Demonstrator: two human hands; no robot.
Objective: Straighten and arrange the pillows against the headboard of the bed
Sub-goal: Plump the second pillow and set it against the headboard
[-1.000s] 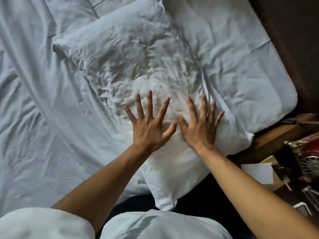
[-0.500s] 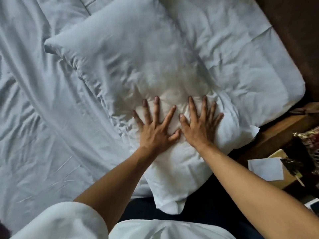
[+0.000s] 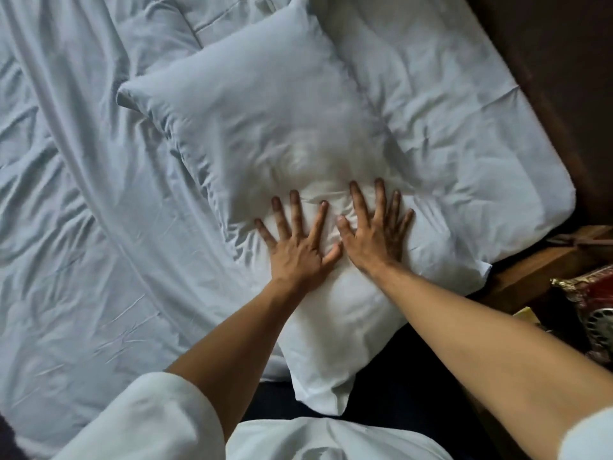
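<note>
A white pillow [image 3: 265,104] lies diagonally across the bed, its near corner hanging over the mattress edge towards me. Under it, to the right, lies a second white pillow [image 3: 464,127] beside the dark brown headboard [image 3: 547,54]. My left hand [image 3: 298,240] and my right hand [image 3: 374,234] rest flat on the top pillow's near half, side by side, fingers spread, thumbs almost touching. Neither hand holds anything. The fabric is creased just in front of the fingertips.
A rumpled white sheet [image 3: 83,227] covers the mattress on the left. A wooden bedside table [image 3: 544,270] stands at the right with a red and gold object [image 3: 590,300] on it. Dark floor shows below the pillow's corner.
Both flat hands have slid back along the pillow towards me. The pillow's surface looks smoother than a second ago, with fewer wrinkles in its middle.
</note>
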